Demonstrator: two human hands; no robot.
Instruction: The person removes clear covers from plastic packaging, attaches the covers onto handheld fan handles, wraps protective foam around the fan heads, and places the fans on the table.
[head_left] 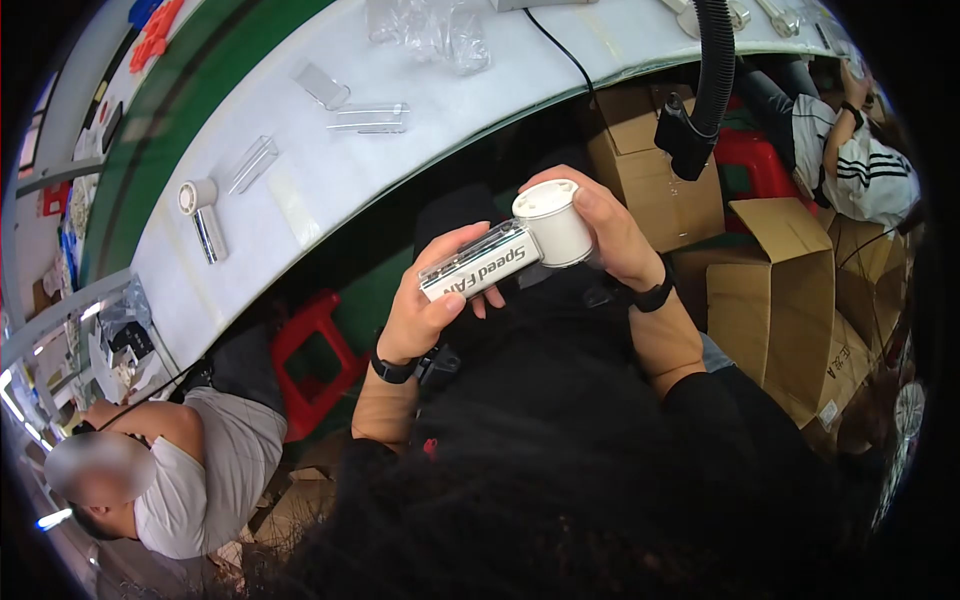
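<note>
A white handheld fan [556, 222] is held up over my lap between both hands. Its handle bears the words "Speed FAN" and has a clear plastic piece along its upper side. My left hand [428, 292] grips the handle end, thumb on the lettered face and fingers around the far side. Around the round fan head my right hand [615, 225] is wrapped, with the thumb near its top rim. On the table lie a second fan [203, 212] and clear plastic sleeves [368, 118], apart from my hands.
The curved white table [300, 170] runs ahead of me, with crumpled clear bags [430, 30] on it. A black hose [712, 80] hangs at the right. Cardboard boxes [765, 310] and red stools [312, 365] stand around. One person sits on each side.
</note>
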